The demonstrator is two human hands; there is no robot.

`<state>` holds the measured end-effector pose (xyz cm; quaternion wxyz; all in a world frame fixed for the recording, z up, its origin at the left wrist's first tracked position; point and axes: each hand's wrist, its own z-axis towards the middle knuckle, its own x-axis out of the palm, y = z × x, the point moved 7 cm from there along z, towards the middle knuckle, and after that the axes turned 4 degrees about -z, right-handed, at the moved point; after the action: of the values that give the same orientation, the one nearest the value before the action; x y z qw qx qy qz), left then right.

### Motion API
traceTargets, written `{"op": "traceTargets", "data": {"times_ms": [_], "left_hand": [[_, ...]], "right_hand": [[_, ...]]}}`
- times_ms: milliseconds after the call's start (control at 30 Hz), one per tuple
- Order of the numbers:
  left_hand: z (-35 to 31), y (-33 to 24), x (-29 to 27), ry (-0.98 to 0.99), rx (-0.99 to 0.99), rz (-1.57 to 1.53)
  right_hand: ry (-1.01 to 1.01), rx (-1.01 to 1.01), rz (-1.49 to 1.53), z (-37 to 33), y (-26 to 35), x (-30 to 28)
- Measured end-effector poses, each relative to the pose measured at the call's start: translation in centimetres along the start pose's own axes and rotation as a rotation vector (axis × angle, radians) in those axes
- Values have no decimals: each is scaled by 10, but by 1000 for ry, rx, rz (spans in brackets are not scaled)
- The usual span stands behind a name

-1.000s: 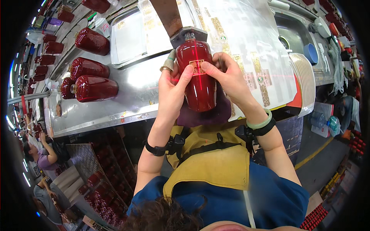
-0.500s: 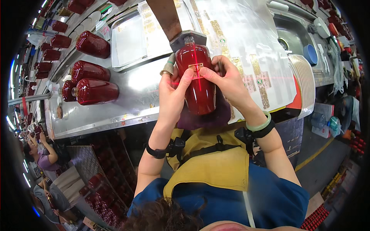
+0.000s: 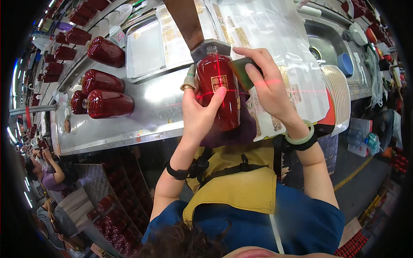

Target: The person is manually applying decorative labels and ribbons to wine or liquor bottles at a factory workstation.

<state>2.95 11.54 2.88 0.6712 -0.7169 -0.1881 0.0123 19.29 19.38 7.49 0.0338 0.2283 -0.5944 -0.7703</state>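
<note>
A glossy dark red bottle (image 3: 226,114) lies in front of me, its clear neck against a dark metal stop. It rests on a purple cloth (image 3: 215,139), and red laser lines cross its face. My left hand (image 3: 198,112) grips the bottle's left side, with the thumb on the lower part of a small gold label (image 3: 218,81). A fabric cover wraps one finger of that hand. In my right hand (image 3: 272,91) is a flat, dark green scraper-like piece (image 3: 243,74), pinched between thumb and fingers. Its edge is by the bottle's upper right side.
A rusty metal arm (image 3: 186,21) rises beyond the bottle. Several red bottles (image 3: 111,103) lie at left, near a metal tray (image 3: 145,51). Sheets of gold labels (image 3: 245,26) cover the right side, before a sink (image 3: 320,36). Other people are at far left.
My right hand has left the label and moved right, now showing the dark green piece in its fingers. My left thumb has shifted slightly right and down. More of the gold label shows.
</note>
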Motion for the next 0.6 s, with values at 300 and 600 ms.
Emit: {"op": "traceTargets", "data": {"times_ms": [300,600], "left_hand": [[-10,4,-10,-17,-18,-85],[-28,5,-54,-121,58,-73]], "right_hand": [[-75,-896,-739,16,74,14],[106,-896,-759,47,61,56]]}}
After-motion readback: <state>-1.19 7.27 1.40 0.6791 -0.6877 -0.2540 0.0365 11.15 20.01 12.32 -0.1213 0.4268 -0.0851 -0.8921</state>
